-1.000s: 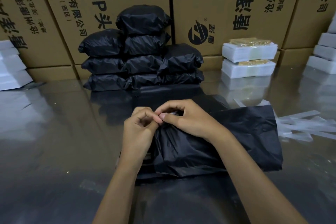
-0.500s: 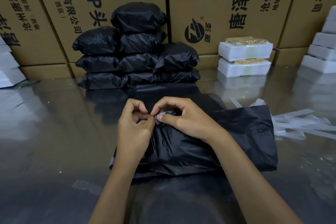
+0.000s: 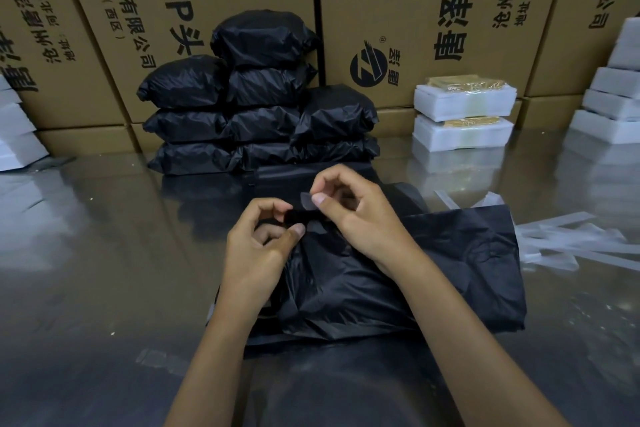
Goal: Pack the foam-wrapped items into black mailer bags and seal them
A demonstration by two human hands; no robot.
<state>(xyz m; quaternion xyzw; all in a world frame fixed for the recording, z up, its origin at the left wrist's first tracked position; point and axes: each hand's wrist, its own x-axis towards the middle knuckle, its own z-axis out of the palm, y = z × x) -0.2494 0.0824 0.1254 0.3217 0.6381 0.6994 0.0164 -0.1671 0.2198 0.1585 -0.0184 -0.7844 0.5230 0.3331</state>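
**Both hands pinch at the flap of a black mailer bag**

The left hand [image 3: 258, 253] pinches the black edge of the flap between thumb and curled fingers, at the near-left end of the mailer bag [image 3: 433, 274]. The right hand [image 3: 353, 215] sits just beside it and a little higher, thumb and forefinger closed on a small translucent liner strip [image 3: 307, 200] at the flap's edge. The two hands are nearly touching.

The bag lies flat on the glossy grey table [image 3: 104, 270], bulging and crumpled, directly in front of the person, its far-right corner close to a loose heap of peeled strips [image 3: 568, 243].

Farther back stands a stack of sealed black bags [image 3: 259, 104], piled several layers high against a wall of brown cardboard cartons [image 3: 398, 3] printed with black lettering. To the right of the stack, two foam-wrapped items [image 3: 464, 114] sit one on the other. More white foam packs [image 3: 613, 97] are stacked at the right edge, and others [image 3: 17, 135] at the left edge.
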